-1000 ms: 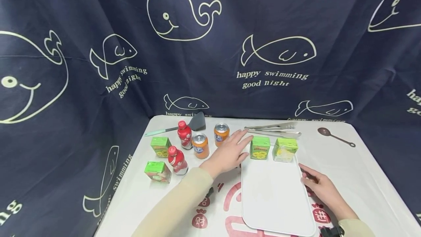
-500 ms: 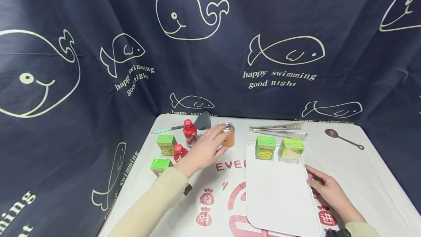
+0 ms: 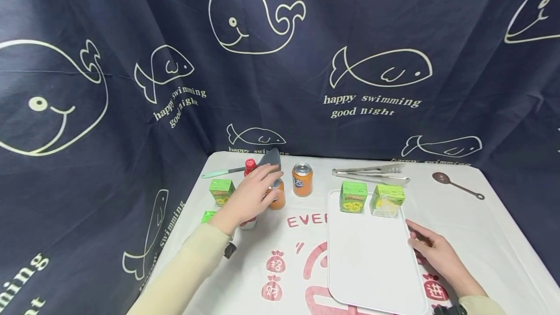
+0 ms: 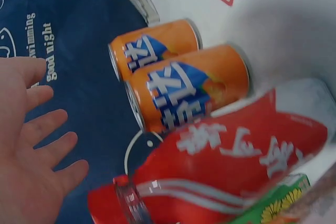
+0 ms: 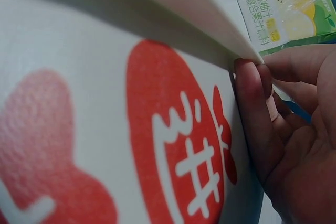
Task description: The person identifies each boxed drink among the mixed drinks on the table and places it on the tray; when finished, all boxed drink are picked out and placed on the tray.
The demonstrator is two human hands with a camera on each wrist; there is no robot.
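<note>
My left hand hovers above the drinks on the left side of the table, fingers spread and holding nothing. Just past its fingertips stands an orange soda can, with a second orange can behind and to the right. Most of the front red bottle is hidden under the hand; the left wrist view shows a red bottle close beside the cans. Of the back red bottle, mainly the cap shows. My right hand pinches the right edge of the white tray between thumb and fingers.
Two green juice boxes, one beside a yellow-green one, stand at the tray's far end. Metal tongs lie behind it, a brown spoon at right. A spatula and more green boxes are at left.
My left hand has moved left, away from the tray's juice boxes, past the far can to above the near can and bottles. The right hand stays at the tray edge.
</note>
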